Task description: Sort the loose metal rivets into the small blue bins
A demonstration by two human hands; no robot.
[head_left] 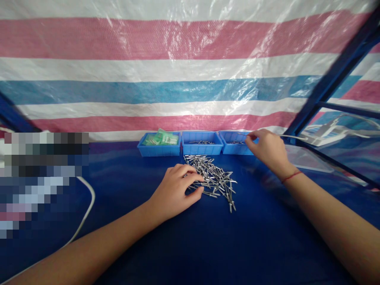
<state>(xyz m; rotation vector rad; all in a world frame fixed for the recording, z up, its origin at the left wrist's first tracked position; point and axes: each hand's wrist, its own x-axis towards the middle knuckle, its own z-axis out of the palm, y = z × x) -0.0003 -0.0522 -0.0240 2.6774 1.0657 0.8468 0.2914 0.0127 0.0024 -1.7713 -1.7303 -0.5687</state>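
Note:
A loose pile of silvery blind rivets (218, 178) lies on the blue tabletop. My left hand (181, 186) rests at the pile's left edge, its thumb and fingers apart, the fingertips over the nearest rivets. Above the right-hand blue bin (234, 149), my right hand (267, 150) is pinched closed on a thin blind rivet (241, 134) that points left. A few rivets lie in that bin, and my hand hides its right end. The middle blue bin (202, 149) also holds some rivets.
At the left of the row, a blue bin (159, 151) holds green-tinted plastic packets (162, 137). A white cable (92, 194) curves across the left side of the table. Blue frame posts (323, 87) and a striped plastic sheet (154, 93) bound the back.

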